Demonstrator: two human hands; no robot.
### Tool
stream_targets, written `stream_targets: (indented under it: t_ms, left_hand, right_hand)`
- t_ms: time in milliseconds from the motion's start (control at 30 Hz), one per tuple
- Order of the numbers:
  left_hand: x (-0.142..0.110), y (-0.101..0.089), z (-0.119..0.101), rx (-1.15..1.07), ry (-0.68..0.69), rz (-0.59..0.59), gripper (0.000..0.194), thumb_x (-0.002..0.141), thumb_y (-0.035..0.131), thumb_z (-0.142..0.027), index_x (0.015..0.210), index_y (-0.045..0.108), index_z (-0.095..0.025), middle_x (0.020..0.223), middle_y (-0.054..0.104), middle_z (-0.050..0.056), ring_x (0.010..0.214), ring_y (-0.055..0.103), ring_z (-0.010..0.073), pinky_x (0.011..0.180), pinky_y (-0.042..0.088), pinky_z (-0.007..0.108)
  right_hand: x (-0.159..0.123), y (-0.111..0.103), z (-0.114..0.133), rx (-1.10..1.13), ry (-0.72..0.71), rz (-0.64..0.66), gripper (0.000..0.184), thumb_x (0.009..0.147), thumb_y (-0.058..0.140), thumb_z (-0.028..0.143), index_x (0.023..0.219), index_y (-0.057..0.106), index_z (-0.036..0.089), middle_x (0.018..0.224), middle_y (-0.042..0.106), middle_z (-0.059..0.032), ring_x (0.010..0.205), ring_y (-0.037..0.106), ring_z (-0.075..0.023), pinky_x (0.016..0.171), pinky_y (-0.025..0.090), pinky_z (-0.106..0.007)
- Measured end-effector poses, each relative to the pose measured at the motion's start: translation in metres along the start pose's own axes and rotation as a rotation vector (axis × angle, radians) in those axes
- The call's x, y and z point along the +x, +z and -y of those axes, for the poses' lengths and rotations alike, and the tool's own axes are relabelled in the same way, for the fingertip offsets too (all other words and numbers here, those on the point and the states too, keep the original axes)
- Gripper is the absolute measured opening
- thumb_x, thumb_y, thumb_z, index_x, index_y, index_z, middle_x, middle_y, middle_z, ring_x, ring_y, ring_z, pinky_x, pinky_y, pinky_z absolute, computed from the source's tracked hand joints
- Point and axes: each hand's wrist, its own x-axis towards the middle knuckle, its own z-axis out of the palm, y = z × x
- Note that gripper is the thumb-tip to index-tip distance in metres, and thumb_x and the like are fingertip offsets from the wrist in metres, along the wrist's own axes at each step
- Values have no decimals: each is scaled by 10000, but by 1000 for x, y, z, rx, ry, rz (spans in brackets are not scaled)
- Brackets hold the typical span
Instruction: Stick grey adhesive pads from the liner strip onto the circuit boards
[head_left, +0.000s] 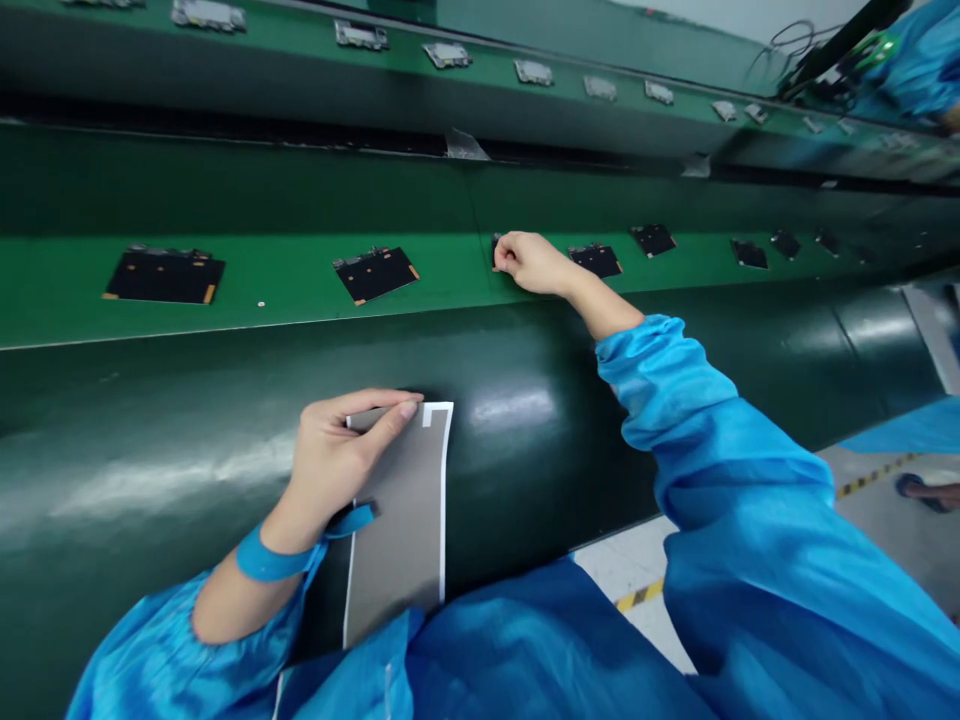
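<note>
"Hands first: what have we got in them?"

"Our left hand [337,455] grips a grey sheet [401,520] near its top edge, thumb in front. Our right hand [529,262] has its fingers curled at a dark board [495,243] on the green strip [292,270]. We cannot tell whether they pinch it or merely touch it (our own knuckles hide most of that board)."

"How do we do that well?"

"We'd judge a light touch best: fingertips only, wrist raised, so we neither drag the board nor bump the next board [596,261] just to its right. Our left thumb should press only enough to stop the sheet bending, with the sheet well clear of the row, in front of the rounded edge [187,420]."

"And the count, working outward?"

"One sheet; one blue wristband [274,558]. Along the strip we make out eight boards: two left of our right hand, one at its fingers, five to the right, then blur. One tiny white disc [261,303] lies between the two leftmost."

"Farther back?"

"Two pieces of clear tape [465,146], then nine pale parts [448,56] on the upper shelf [292,62], the leftmost cut off by the frame, others too blurred to count. One co-worker's blue sleeve [922,60] shows at far right."
</note>
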Motion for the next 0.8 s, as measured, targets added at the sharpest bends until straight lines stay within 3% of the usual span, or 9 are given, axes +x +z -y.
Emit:
stream_targets:
  t_ms: [333,667,800]
  left_hand:
    - [1,-2,5,-12,10,26,248,823,860,-550,881,877,-310,935,852,45,927,811,300,828,677,363]
    - [2,-1,4,1,4,18,216,827,855,-525,882,873,-316,935,852,37,918,812,291,811,675,356]
    - [1,-1,4,0,-7,24,208,828,851,-515,883,875,-316,943,853,38,929,813,294,817,673,355]
  right_hand:
    - [-7,-18,-9,-12,16,98,169,815,530,15,825,619,157,920,720,-64,767,542,-151,782,419,-275]
    - [-10,-23,-22,-212,11,118,226,794,532,4,881,678,153,1019,765,-101,908,658,-219,842,476,-308]
    - [-12,-24,-24,-323,71,112,200,842,576,22,928,702,152,1067,768,-122,955,690,-260,887,525,-358]
